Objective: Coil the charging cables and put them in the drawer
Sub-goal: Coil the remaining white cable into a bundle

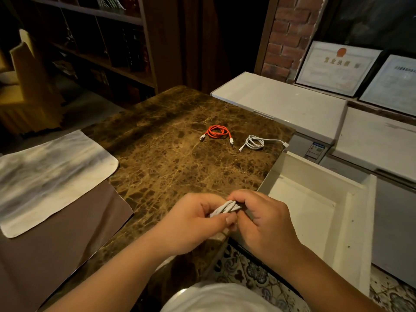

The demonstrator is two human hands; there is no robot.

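A shop's counter area, dimly lit.
This is suggested by framed licences (337, 68) propped against a brick wall (284, 39), white chest freezers (279, 102), and a marble counter (171, 158).

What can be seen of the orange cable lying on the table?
The orange cable lies flat on the brown marbled table, wound into a loose, roughly round coil. Both ends stick out toward the viewer, each with a silvery plug. Its jacket looks braided, though that is hard to confirm. Nothing touches it; the white cable lies apart to its right.
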